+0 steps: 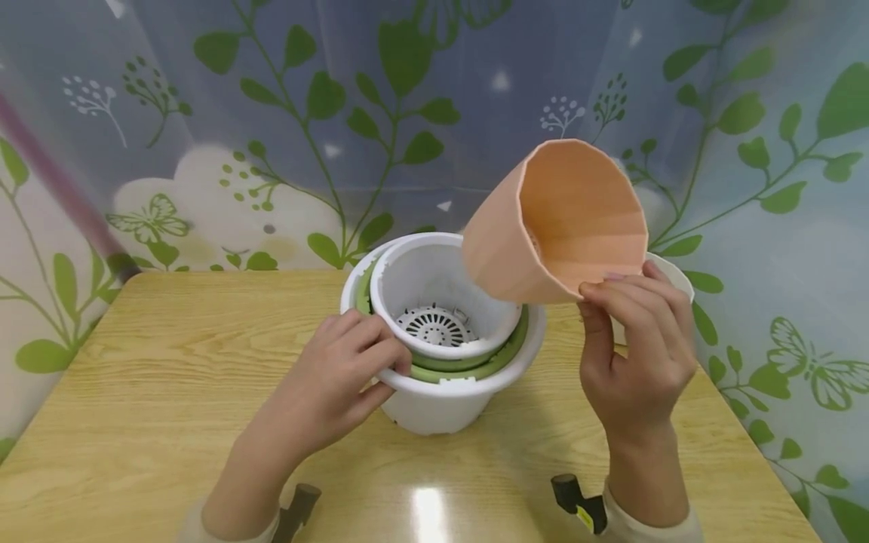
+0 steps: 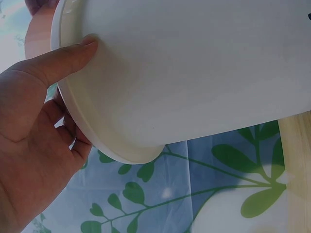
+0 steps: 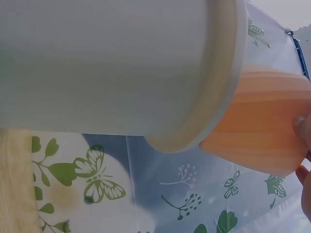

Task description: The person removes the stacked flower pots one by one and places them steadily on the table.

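Observation:
A large white plastic pot stands upright on the table with a green pot and a smaller white pot nested inside it. Slots pierce the innermost pot's bottom. My left hand grips the outer pot's rim at its near left, fingers over the edge; the left wrist view shows the thumb against the outer wall. Above the stack's right side, a peach pot hangs tilted, its mouth toward me. My right hand pinches its lower rim between thumb and fingers.
Partly hidden behind my right hand is another white container at the table's right edge. The wooden table backs onto a leaf-patterned curtain, which also hangs along both sides.

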A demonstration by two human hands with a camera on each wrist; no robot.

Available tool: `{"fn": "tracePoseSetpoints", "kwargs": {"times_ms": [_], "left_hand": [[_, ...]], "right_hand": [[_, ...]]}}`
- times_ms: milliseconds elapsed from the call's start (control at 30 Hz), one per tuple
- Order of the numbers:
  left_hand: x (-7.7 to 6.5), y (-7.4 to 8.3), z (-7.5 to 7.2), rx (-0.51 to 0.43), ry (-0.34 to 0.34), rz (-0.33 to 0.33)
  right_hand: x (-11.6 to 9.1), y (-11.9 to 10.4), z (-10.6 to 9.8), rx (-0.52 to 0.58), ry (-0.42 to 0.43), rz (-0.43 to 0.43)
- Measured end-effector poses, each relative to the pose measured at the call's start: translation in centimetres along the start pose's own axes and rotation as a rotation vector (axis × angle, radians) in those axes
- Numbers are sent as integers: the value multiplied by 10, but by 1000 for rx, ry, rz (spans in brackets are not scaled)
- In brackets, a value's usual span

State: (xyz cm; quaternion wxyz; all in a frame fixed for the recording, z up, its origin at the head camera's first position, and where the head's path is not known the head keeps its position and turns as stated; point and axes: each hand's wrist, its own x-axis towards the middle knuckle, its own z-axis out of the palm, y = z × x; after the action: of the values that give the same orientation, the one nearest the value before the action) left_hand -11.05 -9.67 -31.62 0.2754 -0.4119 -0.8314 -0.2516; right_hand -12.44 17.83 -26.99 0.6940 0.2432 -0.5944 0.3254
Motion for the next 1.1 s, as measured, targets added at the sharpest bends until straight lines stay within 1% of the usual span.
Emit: {"fn": "tracePoseSetpoints", "kwargs": {"times_ms": [200,400,533,733,900,1100], "left_hand": [[0,0,-1,3,-4,-6],[0,2,-1,1,-9,-16],[-1,2,-1,1,-16,-22],[-1,1,-2,0,-12,-23],[-1,2,-1,4,-22,-30],[-1,2,-1,-4,-8,-17]], "right_hand": [[-1,4,1,-15,2,14],[-2,9,0,-52,-7,54],[-3,13,-2,-82,-25,78],[-7,21,-3,-110,-48,90],[-11,29,-5,-137,-70,96],[-13,38,-8,-171,-100,107]]}}
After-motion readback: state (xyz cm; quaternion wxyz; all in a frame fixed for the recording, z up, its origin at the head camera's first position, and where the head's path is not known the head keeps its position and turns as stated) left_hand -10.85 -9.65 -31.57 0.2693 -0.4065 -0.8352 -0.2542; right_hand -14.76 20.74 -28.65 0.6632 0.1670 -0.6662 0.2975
